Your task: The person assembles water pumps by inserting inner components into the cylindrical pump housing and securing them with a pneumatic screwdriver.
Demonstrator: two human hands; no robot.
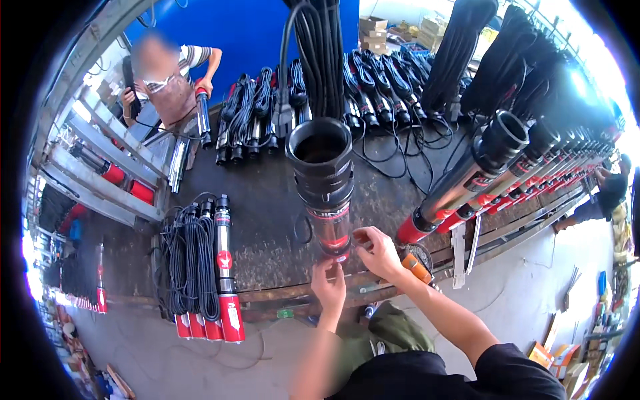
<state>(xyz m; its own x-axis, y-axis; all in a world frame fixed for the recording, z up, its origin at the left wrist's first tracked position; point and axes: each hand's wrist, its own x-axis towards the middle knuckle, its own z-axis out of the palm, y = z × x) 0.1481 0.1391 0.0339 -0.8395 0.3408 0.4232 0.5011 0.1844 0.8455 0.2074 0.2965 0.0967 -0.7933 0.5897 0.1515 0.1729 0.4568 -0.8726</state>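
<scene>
- Black-collared cylinder stands before me near the front edge of the bench, hollow mouth facing up, steel body narrowing in view to a red lower end
- My left hand is at that lower end, thumb and fingertips drawn near each other; I cannot tell whether they pinch anything
- My right hand is close by on the right side, fingers bent toward the same end; firm hold or light touch, I cannot tell
- Surface: dark bench, scuffed and speckled pale toward its worn front edge
- Left on the bench: a bundle of red-ended cylinders side by side, looped black cables over them, red ends jutting past the edge
- Right: a long row of similar cylinders, leaning in view, running off along the bench; an orange tool near my right forearm
- Far side: more cylinders with coiled cables lying in a line, loose cable loops trailing across the surface
- Room: blue panel behind, cardboard boxes past it, metal frame at left, pale grey floor below
- Co-worker across at far left, one hand on a red-topped cylinder; another person at the far right
</scene>
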